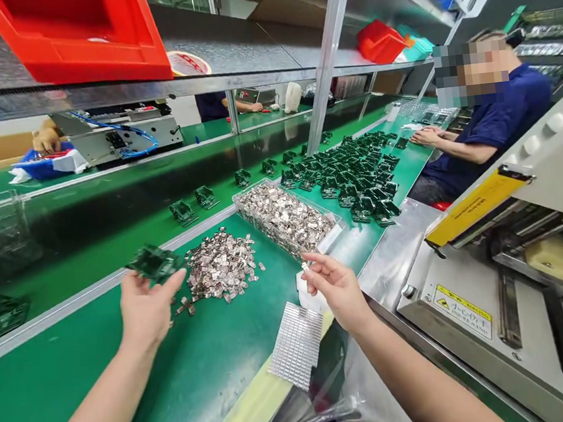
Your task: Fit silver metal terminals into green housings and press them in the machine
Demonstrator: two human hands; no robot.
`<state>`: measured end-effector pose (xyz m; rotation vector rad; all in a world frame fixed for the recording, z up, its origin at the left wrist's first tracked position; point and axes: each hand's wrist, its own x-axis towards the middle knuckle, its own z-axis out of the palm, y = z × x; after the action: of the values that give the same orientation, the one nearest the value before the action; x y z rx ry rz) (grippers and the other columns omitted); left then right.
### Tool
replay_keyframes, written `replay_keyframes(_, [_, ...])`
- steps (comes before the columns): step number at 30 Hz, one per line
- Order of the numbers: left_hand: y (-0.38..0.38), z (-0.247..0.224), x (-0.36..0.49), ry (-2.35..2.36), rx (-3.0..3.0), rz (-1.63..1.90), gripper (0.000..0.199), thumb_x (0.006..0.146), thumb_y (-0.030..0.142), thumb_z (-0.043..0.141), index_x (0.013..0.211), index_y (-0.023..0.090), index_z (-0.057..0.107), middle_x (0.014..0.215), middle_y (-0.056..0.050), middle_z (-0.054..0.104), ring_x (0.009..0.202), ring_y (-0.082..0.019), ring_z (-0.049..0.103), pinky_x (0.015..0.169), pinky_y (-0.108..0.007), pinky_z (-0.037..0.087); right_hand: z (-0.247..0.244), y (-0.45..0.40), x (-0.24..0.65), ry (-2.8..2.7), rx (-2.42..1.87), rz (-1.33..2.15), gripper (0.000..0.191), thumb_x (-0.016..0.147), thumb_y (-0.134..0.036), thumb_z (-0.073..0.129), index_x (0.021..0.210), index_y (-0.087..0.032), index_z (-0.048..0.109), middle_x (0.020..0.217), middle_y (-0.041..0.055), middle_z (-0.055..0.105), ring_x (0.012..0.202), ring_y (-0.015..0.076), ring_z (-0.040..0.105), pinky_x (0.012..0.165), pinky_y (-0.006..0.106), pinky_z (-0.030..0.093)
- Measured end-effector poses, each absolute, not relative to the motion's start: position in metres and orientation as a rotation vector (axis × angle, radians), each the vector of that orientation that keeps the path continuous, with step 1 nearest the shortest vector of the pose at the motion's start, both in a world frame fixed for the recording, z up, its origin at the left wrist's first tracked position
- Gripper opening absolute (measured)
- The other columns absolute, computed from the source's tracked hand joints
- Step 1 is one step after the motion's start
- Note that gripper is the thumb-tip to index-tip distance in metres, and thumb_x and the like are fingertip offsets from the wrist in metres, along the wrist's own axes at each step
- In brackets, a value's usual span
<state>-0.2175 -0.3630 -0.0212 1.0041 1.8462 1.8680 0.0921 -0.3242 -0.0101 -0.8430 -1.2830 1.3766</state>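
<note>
My left hand (144, 313) grips a green circuit board (155, 262) by its edge, raised over the left side of the green bench (180, 396). Between the thumb and fingertips of my right hand (338, 292) is a small metal piece (305, 267). Just right of the board lies a loose heap of small metal pieces (223, 264). Behind my right hand, a clear tray (287, 216) is filled with similar pieces. Below that hand rests a silvery gridded sheet (295, 344), and a white object (306, 295) is partly hidden by my fingers.
Many green boards (348, 170) are piled beyond the tray, several more along the back strip (204, 197). A co-worker (493, 115) sits at the far right. A machine (486, 297) borders the right side. A red bin (87, 37) stands on the overhead shelf, above an upright post (324, 65).
</note>
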Motion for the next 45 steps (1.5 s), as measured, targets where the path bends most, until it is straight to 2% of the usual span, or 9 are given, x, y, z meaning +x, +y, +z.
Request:
replay_keyframes(3, [-0.371, -0.021, -0.156, 1.509, 0.871, 1.713, 0.065, 0.053, 0.034, 0.085, 0.107, 0.025, 0.050, 0.108, -0.004, 0.063, 0.095, -0.020, 0.064, 0.082, -0.033, 0.056, -0.011, -0.337, 0.104, -1.333, -0.908, 1.335, 0.023, 0.080, -0.035, 0.072, 0.098, -0.020, 0.072, 0.073, 0.0022, 0.068, 0.066, 0.0154, 0.062, 0.064, 0.029, 0.053])
replay_keyframes(7, [-0.396, -0.012, -0.083, 1.272, 0.802, 1.469, 0.065, 0.057, 0.028, 0.086, 0.112, 0.025, 0.051, 0.112, -0.005, 0.063, 0.097, -0.019, 0.065, 0.082, -0.030, 0.056, -0.017, -0.354, 0.122, -1.459, -0.988, 1.163, 0.024, 0.079, -0.031, 0.073, 0.101, -0.021, 0.072, 0.088, 0.0053, 0.072, 0.081, 0.0207, 0.068, 0.074, 0.033, 0.056])
replay_keyframes(11, [-0.403, -0.025, -0.048, 1.062, 0.818, 1.395, 0.052, 0.065, 0.023, 0.082, 0.106, 0.025, 0.050, 0.108, -0.003, 0.064, 0.093, -0.016, 0.067, 0.081, -0.029, 0.057, -0.019, -0.376, 0.141, -1.552, -1.067, 0.951, 0.015, 0.090, -0.030, 0.062, 0.099, -0.021, 0.071, 0.079, 0.0035, 0.071, 0.067, 0.0180, 0.067, 0.063, 0.030, 0.057])
replay_keyframes(15, [-0.401, -0.047, -0.043, 0.984, 0.901, 1.429, 0.055, 0.070, 0.022, 0.080, 0.115, 0.027, 0.048, 0.106, -0.002, 0.066, 0.097, -0.016, 0.066, 0.086, -0.028, 0.055, -0.023, -0.394, 0.143, -1.540, -1.046, 1.085, 0.017, 0.096, -0.031, 0.053, 0.102, -0.020, 0.066, 0.079, 0.0040, 0.071, 0.062, 0.0166, 0.065, 0.057, 0.028, 0.056])
replay_keyframes(19, [-0.403, -0.059, -0.048, 0.958, 0.965, 1.398, 0.054, 0.074, 0.022, 0.076, 0.119, 0.028, 0.047, 0.104, -0.003, 0.066, 0.093, -0.015, 0.066, 0.082, -0.026, 0.054, -0.032, -0.399, 0.129, -1.477, -1.132, 1.182, 0.013, 0.093, -0.031, 0.058, 0.089, -0.021, 0.065, 0.074, 0.0028, 0.069, 0.063, 0.0176, 0.064, 0.057, 0.028, 0.053])
replay_keyframes(24, [-0.405, -0.059, -0.050, 0.945, 1.015, 1.375, 0.048, 0.077, 0.022, 0.073, 0.119, 0.029, 0.050, 0.099, -0.002, 0.064, 0.085, -0.013, 0.065, 0.078, -0.023, 0.053, -0.039, -0.391, 0.111, -1.657, -1.144, 0.787, 0.010, 0.090, -0.025, 0.058, 0.083, -0.022, 0.065, 0.084, 0.0040, 0.061, 0.083, 0.0213, 0.059, 0.075, 0.035, 0.048])
replay_keyframes(31, [-0.406, -0.055, -0.051, 0.937, 1.045, 1.354, 0.040, 0.081, 0.022, 0.069, 0.117, 0.030, 0.052, 0.091, -0.001, 0.061, 0.078, -0.011, 0.062, 0.070, -0.020, 0.051, -0.045, -0.387, 0.101, -1.768, -1.163, 0.650, 0.010, 0.088, -0.017, 0.055, 0.088, -0.022, 0.064, 0.109, 0.0093, 0.054, 0.107, 0.0261, 0.052, 0.091, 0.045, 0.043])
replay_keyframes(39, [-0.406, -0.057, -0.049, 0.995, 1.086, 1.334, 0.035, 0.083, 0.028, 0.067, 0.115, 0.029, 0.053, 0.093, -0.003, 0.062, 0.082, -0.015, 0.062, 0.074, -0.025, 0.053, -0.045, -0.386, 0.098, -1.738, -1.200, 0.658, 0.007, 0.088, -0.019, 0.057, 0.084, -0.021, 0.062, 0.106, 0.0091, 0.055, 0.105, 0.0266, 0.053, 0.088, 0.044, 0.044])
replay_keyframes(45, [-0.407, -0.064, -0.047, 1.128, 1.049, 1.333, 0.031, 0.084, 0.035, 0.065, 0.113, 0.027, 0.055, 0.086, -0.002, 0.061, 0.073, -0.015, 0.058, 0.066, -0.025, 0.053, -0.046, -0.387, 0.098, -1.688, -1.161, 0.779, 0.008, 0.090, -0.018, 0.055, 0.086, -0.021, 0.062, 0.096, 0.0069, 0.057, 0.093, 0.0224, 0.056, 0.081, 0.037, 0.047])
